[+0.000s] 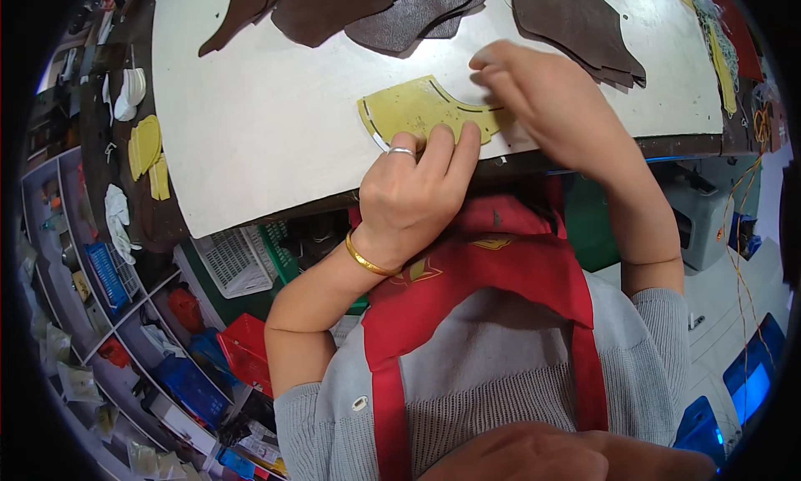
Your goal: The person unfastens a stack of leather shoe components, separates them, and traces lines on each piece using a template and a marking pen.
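The left hand (413,193) lies flat on a yellow curved pattern piece (421,110). Its fingers are spread a little and press down on the near edge of the piece. It does not grip anything; it just holds the piece still from above. There is a silver ring (401,151) on one finger and a gold bangle (367,260) on the wrist.

The right hand (542,97) is just beside the left hand, on the other end of the same yellow piece. Its fingers are bunched close together and the fingertips touch the piece near its curved cut. The hand looks blurry, so I cannot tell if it holds a small tool or nothing at all.

The yellow piece lies flat on the white counter (267,122), under both hands and close to the near edge of the counter.

Past the fingertips, farther away on the counter, lie dark brown leather pieces (400,14). More brown leather pieces (576,26) lie in a stack just past the right hand.

Far off to the side of the left hand, beyond the counter's edge, are some more yellow shapes (146,147) and white shapes (129,89).

Below the hands you can see the person's red apron (492,272) and grey sweater (501,381).
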`<action>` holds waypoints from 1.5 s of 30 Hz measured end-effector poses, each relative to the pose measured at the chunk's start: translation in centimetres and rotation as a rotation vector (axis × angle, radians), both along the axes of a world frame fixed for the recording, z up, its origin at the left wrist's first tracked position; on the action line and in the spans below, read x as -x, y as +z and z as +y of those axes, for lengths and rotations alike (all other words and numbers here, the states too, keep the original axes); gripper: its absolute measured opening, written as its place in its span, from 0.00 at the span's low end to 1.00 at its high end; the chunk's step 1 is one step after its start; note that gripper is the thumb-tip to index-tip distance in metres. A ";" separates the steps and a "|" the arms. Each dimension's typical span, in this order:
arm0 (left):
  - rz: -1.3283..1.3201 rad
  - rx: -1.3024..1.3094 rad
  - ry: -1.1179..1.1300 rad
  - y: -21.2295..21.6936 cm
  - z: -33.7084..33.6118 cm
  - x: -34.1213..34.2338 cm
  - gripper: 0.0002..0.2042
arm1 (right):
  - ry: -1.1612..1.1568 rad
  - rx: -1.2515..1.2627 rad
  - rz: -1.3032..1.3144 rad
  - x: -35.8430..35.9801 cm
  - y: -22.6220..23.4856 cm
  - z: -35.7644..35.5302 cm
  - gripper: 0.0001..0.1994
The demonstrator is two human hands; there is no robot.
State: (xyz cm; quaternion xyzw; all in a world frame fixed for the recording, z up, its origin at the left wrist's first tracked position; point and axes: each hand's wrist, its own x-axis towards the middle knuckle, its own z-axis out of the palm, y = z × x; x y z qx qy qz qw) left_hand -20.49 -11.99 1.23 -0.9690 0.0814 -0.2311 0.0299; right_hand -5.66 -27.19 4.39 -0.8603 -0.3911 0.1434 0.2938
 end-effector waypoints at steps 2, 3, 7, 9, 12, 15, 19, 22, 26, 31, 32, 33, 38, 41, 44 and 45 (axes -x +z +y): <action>0.050 0.047 -0.008 0.3 0.3 0.1 0.11 | 0.040 0.279 -0.101 0.5 0.9 0.7 0.12; 0.044 0.040 -0.008 0.5 0.6 0.0 0.11 | 0.117 0.162 -0.151 0.6 0.4 0.5 0.12; -0.055 0.173 -0.194 0.0 2.3 -2.3 0.12 | 0.102 -0.078 0.004 -1.2 0.2 -2.9 0.11; -0.232 0.221 -0.210 -0.5 3.9 -5.1 0.13 | -0.226 -0.216 0.311 -3.3 1.0 -5.8 0.10; 0.057 0.100 0.098 0.1 6.0 -6.6 0.16 | -0.480 -0.203 0.205 -6.6 0.0 -9.5 0.09; 0.162 0.151 -0.020 0.6 6.5 -5.4 0.14 | -0.539 -0.316 0.007 -7.2 0.3 -10.3 0.09; 0.112 0.299 -0.171 0.8 6.1 0.3 0.11 | -0.387 -0.474 0.183 -4.0 -0.2 -7.3 0.09; 0.084 0.348 -0.169 0.1 5.1 2.0 0.12 | -0.189 -0.365 0.344 -1.2 0.2 -3.4 0.07; -0.026 0.474 -0.118 -0.7 4.0 2.5 0.14 | -0.055 -0.179 0.380 -1.0 -0.8 -0.7 0.09; -0.067 0.466 -0.015 -1.8 3.3 2.7 0.12 | 0.116 -0.069 0.267 -1.9 -1.3 0.6 0.10; -0.069 0.470 -0.008 -1.8 3.1 2.7 0.12 | 0.132 -0.058 0.260 -1.9 -1.3 0.7 0.10; -0.065 0.464 -0.003 -1.7 3.0 2.7 0.12 | 0.137 -0.054 0.261 -1.9 -1.3 0.7 0.10; 0.017 0.407 0.053 -0.2 1.6 2.2 0.14 | 0.231 0.033 -0.030 -1.8 -1.5 0.6 0.09; 0.098 0.277 0.084 0.3 1.5 1.8 0.17 | 0.102 0.016 0.188 -2.6 -0.8 0.3 0.10; 0.151 0.185 0.083 0.8 1.5 1.5 0.20 | 0.022 0.001 0.254 -3.8 -0.8 -1.8 0.10; 0.183 0.137 0.093 1.0 1.3 1.4 0.22 | 0.013 0.006 0.251 -3.6 -0.7 -2.2 0.10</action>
